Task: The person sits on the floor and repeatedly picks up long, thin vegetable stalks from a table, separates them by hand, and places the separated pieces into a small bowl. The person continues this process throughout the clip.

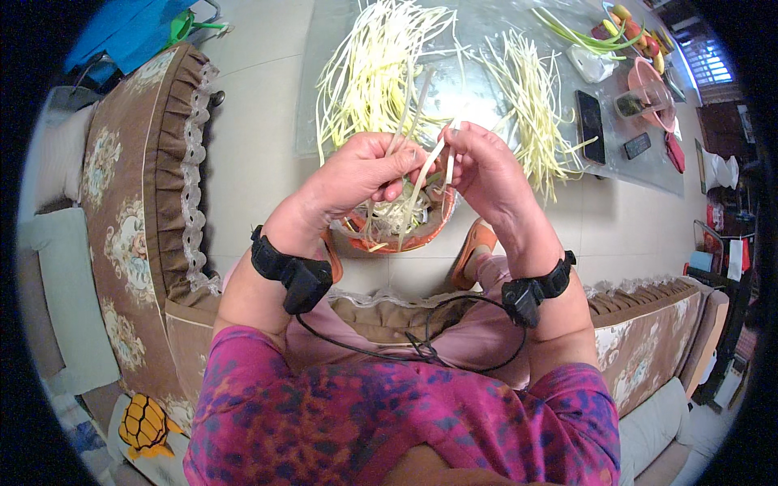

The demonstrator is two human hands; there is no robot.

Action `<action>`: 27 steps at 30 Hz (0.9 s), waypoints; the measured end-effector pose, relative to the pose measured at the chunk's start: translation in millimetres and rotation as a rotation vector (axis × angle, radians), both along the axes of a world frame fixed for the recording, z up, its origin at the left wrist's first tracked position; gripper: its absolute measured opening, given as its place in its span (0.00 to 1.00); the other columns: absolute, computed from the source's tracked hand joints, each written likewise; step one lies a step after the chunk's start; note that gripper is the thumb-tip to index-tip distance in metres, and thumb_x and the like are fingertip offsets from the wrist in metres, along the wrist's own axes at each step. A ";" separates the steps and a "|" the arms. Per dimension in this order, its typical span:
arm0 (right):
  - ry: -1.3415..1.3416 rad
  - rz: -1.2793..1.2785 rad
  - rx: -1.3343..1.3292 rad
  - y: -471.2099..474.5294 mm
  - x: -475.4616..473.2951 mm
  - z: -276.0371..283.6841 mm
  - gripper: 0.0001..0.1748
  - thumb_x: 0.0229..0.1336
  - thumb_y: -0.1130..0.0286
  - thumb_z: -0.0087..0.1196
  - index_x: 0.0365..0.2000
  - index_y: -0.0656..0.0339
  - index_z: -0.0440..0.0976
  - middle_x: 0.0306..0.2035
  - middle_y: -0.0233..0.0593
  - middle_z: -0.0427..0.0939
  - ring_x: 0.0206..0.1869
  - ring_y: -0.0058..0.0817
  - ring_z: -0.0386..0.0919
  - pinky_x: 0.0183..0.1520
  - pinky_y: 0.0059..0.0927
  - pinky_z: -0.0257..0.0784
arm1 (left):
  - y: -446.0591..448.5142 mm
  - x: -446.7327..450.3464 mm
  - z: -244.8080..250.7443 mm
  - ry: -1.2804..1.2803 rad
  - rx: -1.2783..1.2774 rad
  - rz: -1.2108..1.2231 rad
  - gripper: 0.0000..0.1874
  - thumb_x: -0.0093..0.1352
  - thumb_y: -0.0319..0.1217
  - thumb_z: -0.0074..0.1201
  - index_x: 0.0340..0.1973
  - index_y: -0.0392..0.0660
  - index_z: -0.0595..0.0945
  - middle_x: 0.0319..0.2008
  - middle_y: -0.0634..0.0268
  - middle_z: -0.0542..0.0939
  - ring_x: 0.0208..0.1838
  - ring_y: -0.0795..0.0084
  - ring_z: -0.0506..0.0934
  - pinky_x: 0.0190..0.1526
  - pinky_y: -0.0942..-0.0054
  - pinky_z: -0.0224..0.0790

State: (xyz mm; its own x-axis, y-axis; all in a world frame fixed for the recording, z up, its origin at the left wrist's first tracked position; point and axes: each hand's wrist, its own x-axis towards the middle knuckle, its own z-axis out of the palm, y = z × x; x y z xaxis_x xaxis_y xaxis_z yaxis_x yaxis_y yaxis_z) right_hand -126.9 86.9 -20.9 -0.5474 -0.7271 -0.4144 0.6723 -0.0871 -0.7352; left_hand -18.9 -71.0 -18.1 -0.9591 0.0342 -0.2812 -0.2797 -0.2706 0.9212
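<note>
My left hand point(364, 167) pinches a few pale stalks point(416, 194), which look like blanched garlic chives. Between thumb and fingers, my right hand point(489, 167) grips the upper part of a stalk in front of it. Below both hands stands a waste bin point(434, 234) with an orange rim and a clear liner; pale scraps point(398, 212) lie inside. Beyond my left hand, a large heap of yellow-white stalks point(374, 79) covers part of the glass table point(480, 18). A smaller bunch point(535, 115) lies past my right hand, some ends hanging over the table's edge.
To the right on the table are a phone point(589, 124), a small dark device point(637, 146), a pink basin point(647, 70) with a clear cup point(635, 103), green stalks point(583, 39) and fruit point(650, 45). A floral-covered sofa point(130, 182) flanks me. A black cable point(364, 352) joins my wristbands.
</note>
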 end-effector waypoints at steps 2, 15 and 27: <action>0.023 -0.001 -0.004 -0.9 2.4 -0.4 0.07 0.57 0.69 0.53 0.24 0.57 0.71 0.19 0.26 0.71 0.20 0.15 0.66 0.24 0.17 0.61 | -0.4 0.6 -2.0 0.020 -0.021 0.069 0.14 0.71 0.37 0.46 0.36 0.38 0.79 0.25 0.73 0.74 0.19 0.89 0.63 0.21 0.89 0.55; -0.026 -0.008 -0.083 1.1 2.6 1.5 0.07 0.60 0.65 0.51 0.32 0.58 0.72 0.27 0.30 0.76 0.30 0.20 0.73 0.35 0.24 0.67 | 5.4 -2.7 -6.4 0.109 -0.152 0.027 0.11 0.66 0.30 0.55 0.42 0.40 0.79 0.30 0.73 0.77 0.30 0.86 0.72 0.34 0.84 0.67; 0.010 0.099 -0.110 3.5 4.5 5.7 0.10 0.60 0.65 0.50 0.37 0.59 0.74 0.32 0.29 0.75 0.34 0.18 0.72 0.42 0.26 0.66 | 8.7 0.2 -4.7 0.234 -0.438 -0.007 0.05 0.63 0.26 0.56 0.34 0.39 0.81 0.31 0.68 0.77 0.37 0.78 0.74 0.40 0.77 0.68</action>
